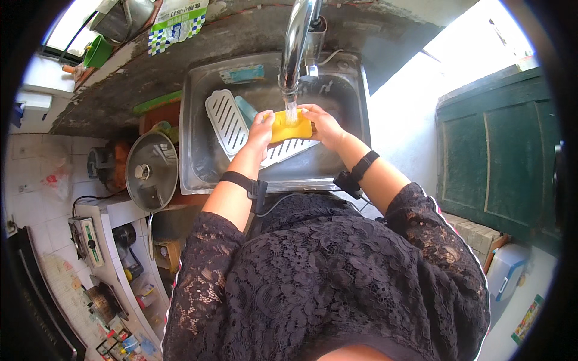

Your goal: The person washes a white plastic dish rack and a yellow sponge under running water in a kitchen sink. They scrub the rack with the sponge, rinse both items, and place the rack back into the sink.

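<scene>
My left hand point(260, 135) grips the left end of a yellow rectangular piece point(289, 131), which looks like a shallow plastic box. The opposite end is in my right hand point(326, 127). From the chrome faucet point(294, 54) a stream of water point(291, 106) runs down onto it. Under my hands is a stainless steel sink point(275, 186). A white slotted plastic tray point(226, 119) leans at the left inside the basin, beside a light blue piece point(246, 109). Another white slotted piece point(289, 152) lies below the yellow one, partly hidden by my left hand.
Left of the sink stands a glass pot lid point(152, 171) with a metal rim and knob. A printed bag point(178, 25) hangs or rests on the ledge behind. A green basin point(97, 52) is at the far left. To the right is a dark green panelled door point(496, 153).
</scene>
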